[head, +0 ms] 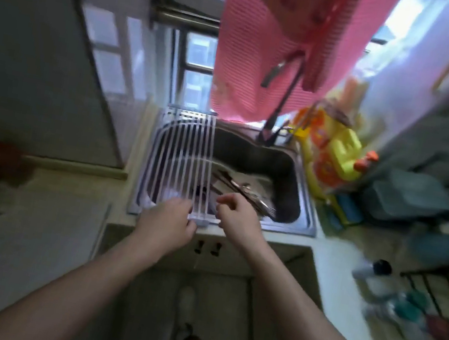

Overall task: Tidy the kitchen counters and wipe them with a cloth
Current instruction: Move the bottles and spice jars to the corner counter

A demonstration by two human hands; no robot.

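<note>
Blurred kitchen sink (293, 164); left hand (165, 225) grip clamped on rack (185, 163), right hand (239, 217) fingers loosely apart; labels unreadable.

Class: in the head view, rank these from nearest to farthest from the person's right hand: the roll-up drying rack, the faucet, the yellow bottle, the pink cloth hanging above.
From the right hand:
1. Drying rack, just left, over the sink.
2. Faucet, behind the sink.
3. Yellow bottle, far right; close to the faucet, hard to separate.
4. Pink cloth, hanging highest.

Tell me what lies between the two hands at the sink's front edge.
Head view: the near end of the roll-up rack sits between left hand and right hand.
</note>
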